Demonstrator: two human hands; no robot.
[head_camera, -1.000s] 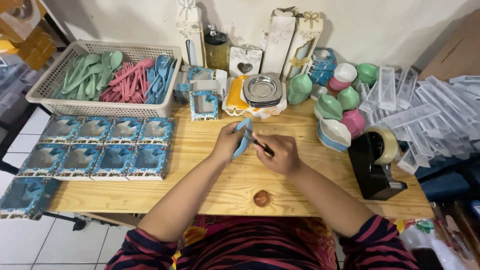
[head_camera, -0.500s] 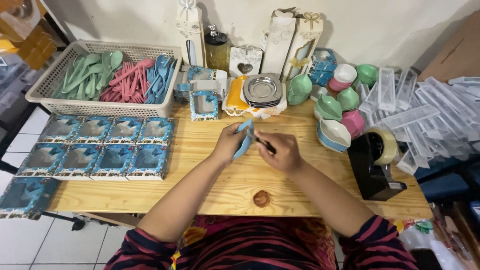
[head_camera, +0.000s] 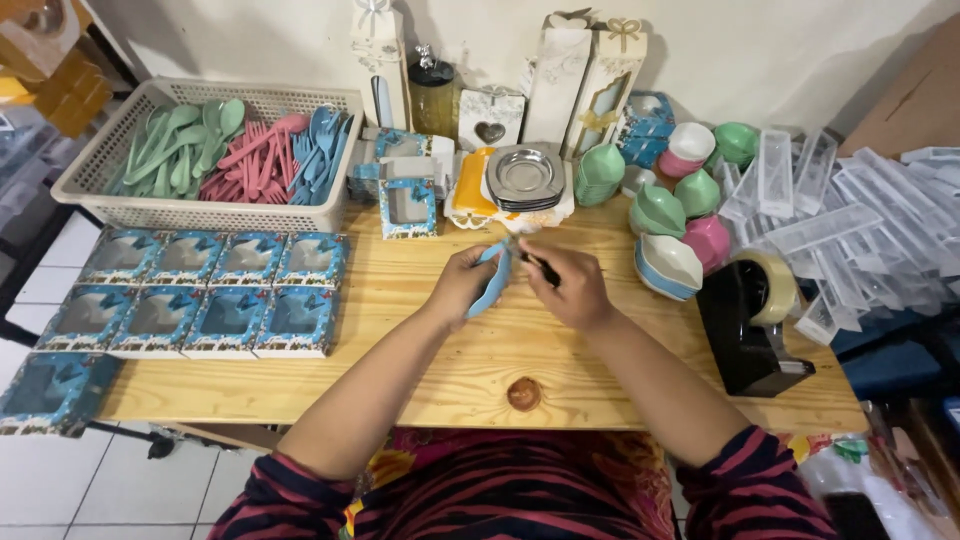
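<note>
- Hardly anything has shifted over the last second: both hands sit in the same spot above the middle of the wooden counter (head_camera: 400, 300), and the blue piece between them has kept its place and tilt. From where I stand, that reads as fiddly work going on at one point rather than anything being picked up or put down.
- The left hand (head_camera: 462, 285) is closed around a light blue plastic spoon (head_camera: 493, 283), thumb on one side, fingers behind it.
- The right hand (head_camera: 572, 287) is pinched shut on a thin dark tool (head_camera: 538, 266), its tip right up against the spoon's upper end. What kind of tool it is, I cannot tell.
- The spoon is held just above the counter, not resting on it. Its long axis runs steeply, close to upright, leaning a little: the lower end toward the person and their left, the upper end away toward the wall and the tool. Which end is the bowl is hidden by the fingers.
- Around them: a basket (head_camera: 190, 212) of green, pink and blue spoons and forks at the far left, rows of blue window boxes (head_camera: 205, 305) on the left, stacked pastel bowls (head_camera: 668, 262) and a black tape dispenser (head_camera: 748, 320) on the right.
</note>
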